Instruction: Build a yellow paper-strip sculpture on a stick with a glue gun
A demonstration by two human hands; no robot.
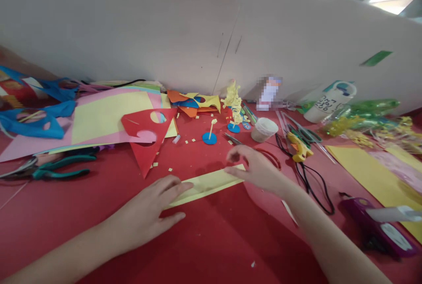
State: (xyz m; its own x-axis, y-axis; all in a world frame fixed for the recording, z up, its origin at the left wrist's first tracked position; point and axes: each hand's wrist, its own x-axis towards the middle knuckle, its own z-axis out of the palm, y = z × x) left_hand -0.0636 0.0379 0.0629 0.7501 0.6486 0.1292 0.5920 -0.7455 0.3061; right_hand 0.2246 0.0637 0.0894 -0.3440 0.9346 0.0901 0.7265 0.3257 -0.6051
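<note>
A pale yellow folded paper strip lies slantwise on the red table in front of me, with a crease along its length. My left hand rests at the strip's left end, fingers on the paper and thumb stretched out apart on the near side. At the other end, my right hand touches the strip with one fingertip; its other fingers curve above, with a gap between them. Beyond the strip stands a small stick on a blue disc. Beside it is a yellow paper flower-like figure on another blue disc.
Left are green-handled pliers, a red cut-out sheet and stacked coloured sheets. Right are a white cup, a yellow glue gun with a looping black cord, scissors and a purple glue gun. A wall closes the back.
</note>
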